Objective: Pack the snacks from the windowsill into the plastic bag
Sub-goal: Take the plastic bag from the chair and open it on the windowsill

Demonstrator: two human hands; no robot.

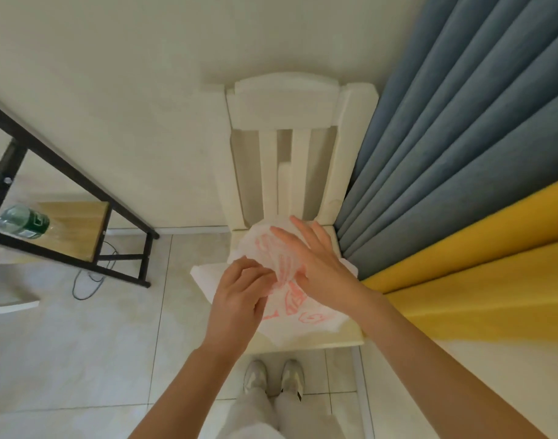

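Shoes (272, 377) seen at bottom, on tiled floor (81, 343). Plastic bag (303, 315), white with red print, laid on chair (299, 147) seat. Bag edge pinched by left hand (239, 296), fingers curled round film. Right hand (315, 264) laid on bag, fingers mostly straight; thumb hidden, so grip cannot be told. Blue and yellow curtain (461, 153) hung at right. Green bottle (22, 221) placed on wooden shelf (78, 229), well apart at left.

Plastic bag (298, 315) mouth behind both hands; red print illegible
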